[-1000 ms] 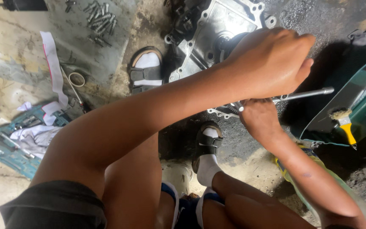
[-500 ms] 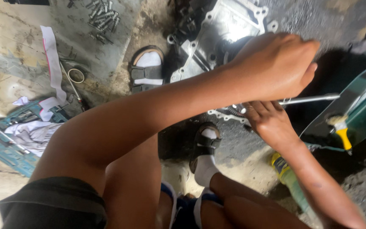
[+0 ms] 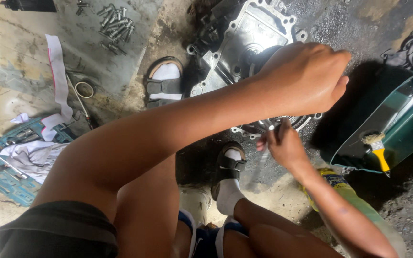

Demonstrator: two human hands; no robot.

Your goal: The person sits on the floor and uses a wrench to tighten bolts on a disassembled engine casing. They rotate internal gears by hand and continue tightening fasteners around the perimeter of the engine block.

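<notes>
Metal housing (image 3: pixel 244 43), judged heavy, rigid and oily, is steadied under the closed left hand (image 3: pixel 307 79); a thin tool (image 3: pixel 277 131) is pinched in the right hand (image 3: pixel 285 148); best gripped at its flanged rim.

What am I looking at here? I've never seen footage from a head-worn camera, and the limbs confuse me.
The one camera sits on the person's head and looks down, so the arms and knees you see are their own. They crouch on a dirty concrete floor over a grey cast-metal machine housing. The left hand is closed in a fist above the housing; what it grips is hidden. The right hand pinches a thin metal rod-like tool at the housing's toothed edge. Around them lie a pile of silver bolts, a blue plastic tool case, a green metal tray holding a yellow-handled paintbrush, and the person's sandalled feet in white socks.
</notes>
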